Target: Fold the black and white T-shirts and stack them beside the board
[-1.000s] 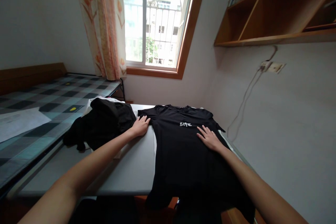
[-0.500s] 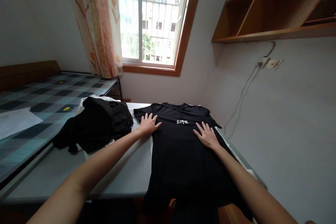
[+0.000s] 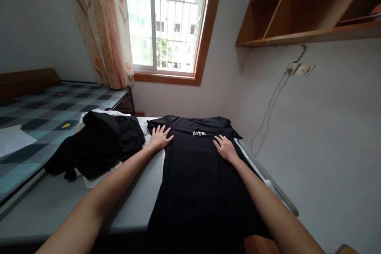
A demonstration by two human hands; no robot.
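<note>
A black T-shirt [image 3: 196, 182] with small white lettering on its chest lies spread on the white table [image 3: 133, 206], its collar end toward the window and its lower part over the front edge. My left hand [image 3: 160, 138] rests on the shirt's left side near the sleeve, fingers spread. On the right side of the chest, my right hand [image 3: 226, 149] lies with its fingers stretched out and slightly bent. Neither hand grips the cloth. To the left is a heap of black clothing [image 3: 107, 143] with some white cloth under it.
A bed with a checked cover [image 3: 89, 97] stands on the left, a sheet of paper [image 3: 14, 141] on it. Wooden shelves [image 3: 297, 12] hang at the upper right, above a wall socket [image 3: 299, 69] with a dangling cable. A curtain [image 3: 104, 27] hangs beside the window.
The collar end of the shirt now looks smoother and straighter. Both hands still lie on the cloth, the right one with fingers a little more bent. The view has shifted slightly right.
</note>
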